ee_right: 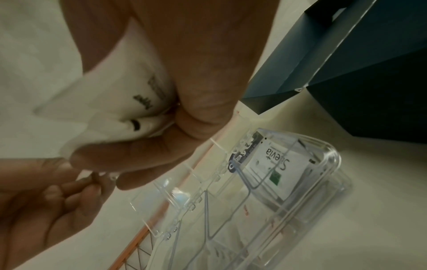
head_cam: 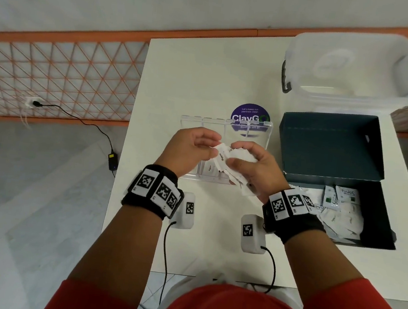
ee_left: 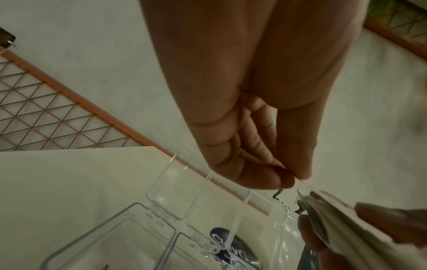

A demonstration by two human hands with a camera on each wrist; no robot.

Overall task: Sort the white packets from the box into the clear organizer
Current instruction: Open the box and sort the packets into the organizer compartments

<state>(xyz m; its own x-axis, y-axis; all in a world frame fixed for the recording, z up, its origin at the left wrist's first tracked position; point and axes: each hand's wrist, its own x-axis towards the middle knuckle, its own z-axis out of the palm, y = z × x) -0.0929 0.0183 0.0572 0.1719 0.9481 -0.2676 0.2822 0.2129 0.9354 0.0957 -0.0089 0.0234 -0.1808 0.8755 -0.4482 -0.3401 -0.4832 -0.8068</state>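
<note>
— While both hands hover over the organizer (head_cam: 263,135), how far along are you?

— Early, I'd say. My right hand (head_cam: 251,169) has its fingers curled round a fanned stack of packets (head_cam: 237,158); one on top reads "Pepper". My left hand (head_cam: 188,150) has thumb and fingertips (ee_left: 272,180) pressed together at the stack's edge, seemingly pinching one packet, though I can't quite see the contact.

— What's already sorted?

— From the right wrist view, one Stevia packet (ee_right: 275,168) lies in the end compartment nearest the box (head_cam: 377,218). From the head view, a Pepper packet (head_cam: 210,169) sits in a compartment under my hands. One middle compartment seems to hold something with faint red print; too blurred to say.

— And what's left?

— Plenty. The box, just right of the organizer on the table (head_cam: 193,77), has a loose heap (head_cam: 342,216) in its near left corner, Stevia ones on top and plainer white ones beneath. Plus the handful I'm holding.

— Lids?

— Standing open along the organizer's far side, over a purple sticker (head_cam: 250,112). Nothing blocks the compartments.

— So the step in hand?

— Peeling one packet off the stack to drop it in its compartment, I judge.
</note>
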